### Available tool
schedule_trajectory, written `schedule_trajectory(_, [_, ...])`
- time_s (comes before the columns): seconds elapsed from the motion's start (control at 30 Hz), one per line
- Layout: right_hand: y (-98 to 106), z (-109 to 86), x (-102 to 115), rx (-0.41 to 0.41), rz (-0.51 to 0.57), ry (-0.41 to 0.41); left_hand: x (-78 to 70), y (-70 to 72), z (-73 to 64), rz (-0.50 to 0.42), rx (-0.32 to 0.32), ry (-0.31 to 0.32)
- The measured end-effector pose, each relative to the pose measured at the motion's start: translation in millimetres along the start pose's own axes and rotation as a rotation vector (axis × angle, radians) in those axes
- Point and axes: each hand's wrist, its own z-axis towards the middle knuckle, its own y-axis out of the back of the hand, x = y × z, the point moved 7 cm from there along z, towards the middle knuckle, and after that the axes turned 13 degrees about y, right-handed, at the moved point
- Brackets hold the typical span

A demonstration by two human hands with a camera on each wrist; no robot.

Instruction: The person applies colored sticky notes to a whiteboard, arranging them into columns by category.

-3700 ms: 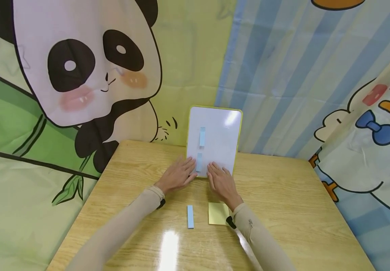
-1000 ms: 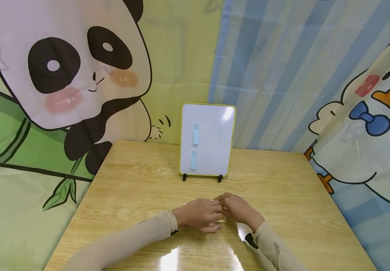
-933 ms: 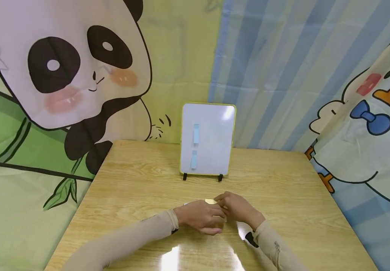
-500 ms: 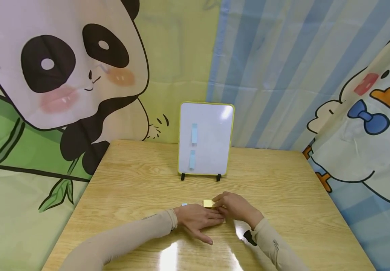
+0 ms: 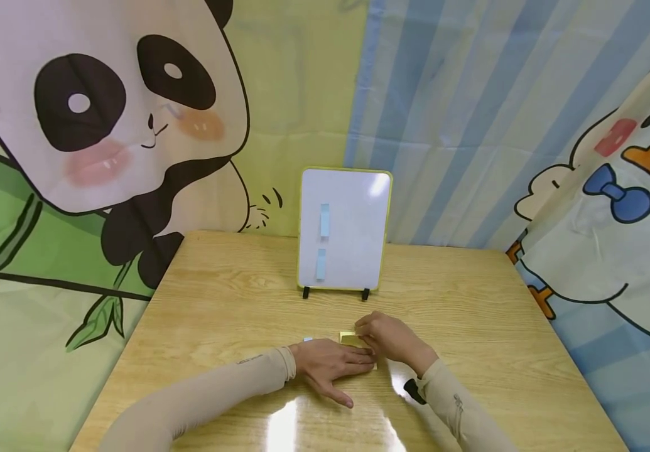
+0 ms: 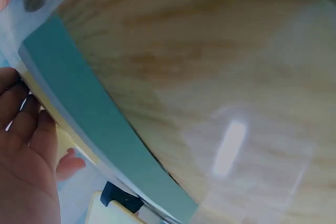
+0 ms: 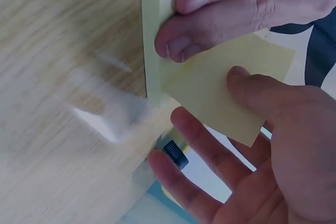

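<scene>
My left hand (image 5: 333, 365) lies across a pad of yellow sticky notes (image 7: 152, 51), its straight fingers pressing the pad down on the table. My right hand (image 5: 394, 339) pinches the top sticky note (image 7: 215, 95) between thumb and fingers. That sheet is bent up away from the pad, still joined under the left fingers in the right wrist view. Beside the pad lies a narrow blue sticky-note strip pad (image 6: 100, 114), large in the left wrist view. In the head view only its far end (image 5: 308, 339) shows past the left hand.
At the back of the wooden table (image 5: 234, 276) a whiteboard (image 5: 353, 232) with a yellow rim stands on black feet (image 5: 365, 294). Two blue strips, an upper strip (image 5: 325, 221) and a lower strip (image 5: 321, 264), stick to its left side. A printed curtain (image 5: 438, 125) hangs behind.
Both hands have come from the whiteboard to the yellow pad. The left fingers have straightened over it, and the right hand has lifted the top note's edge upward.
</scene>
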Motion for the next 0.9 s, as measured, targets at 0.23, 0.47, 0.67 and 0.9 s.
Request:
schedule_trajectory(0.23, [3, 1.3, -8, -0.008, -0.056, -0.054, -2.1, 2.7, -0.7, -0.025, -0.019, -0.011])
schedule_trajectory(0.47, [6, 2.3, -11, -0.042, -0.089, -0.094, -1.8, 4.0, -0.9, -0.059, -0.02, 0.003])
schedule_trajectory(0.67, [8, 5.1, -15, -0.08, -0.175, -0.103, -3.0, 4.5, -0.4, -0.054, -0.024, 0.011])
schedule_trajectory(0.9, [15, 10.0, -18, -0.1, -0.216, -0.128, -3.6, 6.8, 0.5, -0.05, -0.027, 0.01])
